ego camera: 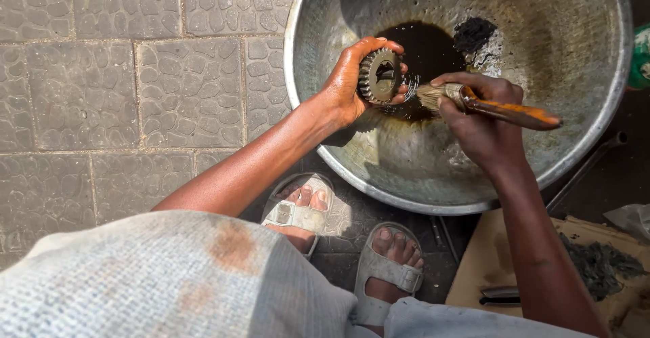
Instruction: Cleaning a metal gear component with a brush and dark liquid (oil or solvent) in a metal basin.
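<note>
The left hand (352, 80) grips a toothed grey metal gear (378, 75) above the wide dented metal basin (589, 141) of dark liquid; the right hand (481, 118) is closed on an orange-handled bristle brush (474, 101), its bristles touching the gear.

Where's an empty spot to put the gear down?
Bare paving lies left of the metal basin. Inside the basin, the pale upper right wall is bare. It is crowded at the middle, where the left hand holds the gear and the right hand holds the brush.
</note>
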